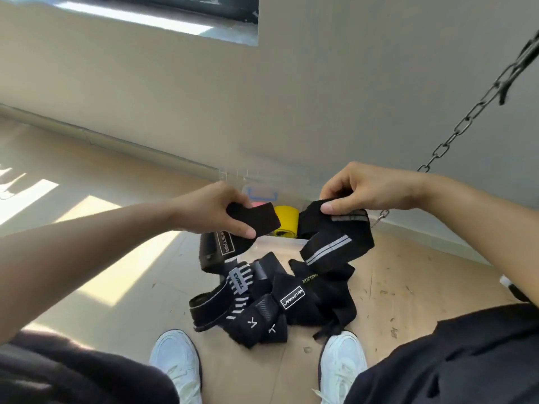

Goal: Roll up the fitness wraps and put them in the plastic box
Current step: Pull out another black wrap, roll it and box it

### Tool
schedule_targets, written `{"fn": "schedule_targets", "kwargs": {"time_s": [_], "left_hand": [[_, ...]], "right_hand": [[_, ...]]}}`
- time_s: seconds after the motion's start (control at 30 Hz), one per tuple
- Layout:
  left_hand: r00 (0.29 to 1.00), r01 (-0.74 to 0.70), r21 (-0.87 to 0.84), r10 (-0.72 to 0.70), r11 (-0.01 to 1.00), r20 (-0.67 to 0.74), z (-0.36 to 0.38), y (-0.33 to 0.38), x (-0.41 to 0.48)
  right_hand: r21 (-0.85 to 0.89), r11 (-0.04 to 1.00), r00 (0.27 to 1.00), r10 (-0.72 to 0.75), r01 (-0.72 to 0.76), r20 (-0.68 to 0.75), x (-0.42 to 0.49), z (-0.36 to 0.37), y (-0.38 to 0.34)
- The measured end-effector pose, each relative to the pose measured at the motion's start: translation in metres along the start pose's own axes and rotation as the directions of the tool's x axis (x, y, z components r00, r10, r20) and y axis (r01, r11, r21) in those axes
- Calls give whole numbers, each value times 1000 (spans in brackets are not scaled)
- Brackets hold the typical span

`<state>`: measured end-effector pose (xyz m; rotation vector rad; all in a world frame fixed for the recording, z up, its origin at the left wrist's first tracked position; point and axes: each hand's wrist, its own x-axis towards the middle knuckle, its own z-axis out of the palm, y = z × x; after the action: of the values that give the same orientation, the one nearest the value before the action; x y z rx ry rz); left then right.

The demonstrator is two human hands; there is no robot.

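Two wraps are held up at once, just on the near side of the plastic box (258,185), whose clear wall shows between the hands. The left hand (214,208) pinches the flat end of a black labelled wrap (252,221) between thumb and curled fingers. The tail of this wrap droops into a loop near the box's left corner. The right hand (364,188) pinches the top of a grey-striped wrap (335,243), with the thumb pressed on the cloth and the fingers curled behind. That strip hangs down to the pile of wraps (288,298), which lies on the floor in front of the box, toward the person's white shoes (175,363). Whether the two held pieces are joined cannot be told. A yellow roll (287,220) sits inside the box.

Both forearms reach forward toward the box, with the hands apart at about the same height and the palms turned down and inward.

To roll well, the person would likely do best to settle on one wrap and shake it free of the pile so nothing drags. Starting from one end and keeping light tension with one hand while the other turns the coil should hold the edges flush. A slack start would probably give a cone that springs open once it is in the box.
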<state>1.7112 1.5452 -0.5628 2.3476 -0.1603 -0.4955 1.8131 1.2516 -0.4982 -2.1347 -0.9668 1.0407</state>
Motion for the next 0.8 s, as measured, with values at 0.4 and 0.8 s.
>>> {"fn": "schedule_targets", "kwargs": {"time_s": [0.4,0.8], "left_hand": [[988,-137,-295,154,946,33,-26,54,-23],[970,-44,-369,129,928,208,-29,18,-28]], "right_hand": [[454,883,989,-146,123,15,14,26,-45],[672,688,959,-153,276,-237,3,-5,-44]]}}
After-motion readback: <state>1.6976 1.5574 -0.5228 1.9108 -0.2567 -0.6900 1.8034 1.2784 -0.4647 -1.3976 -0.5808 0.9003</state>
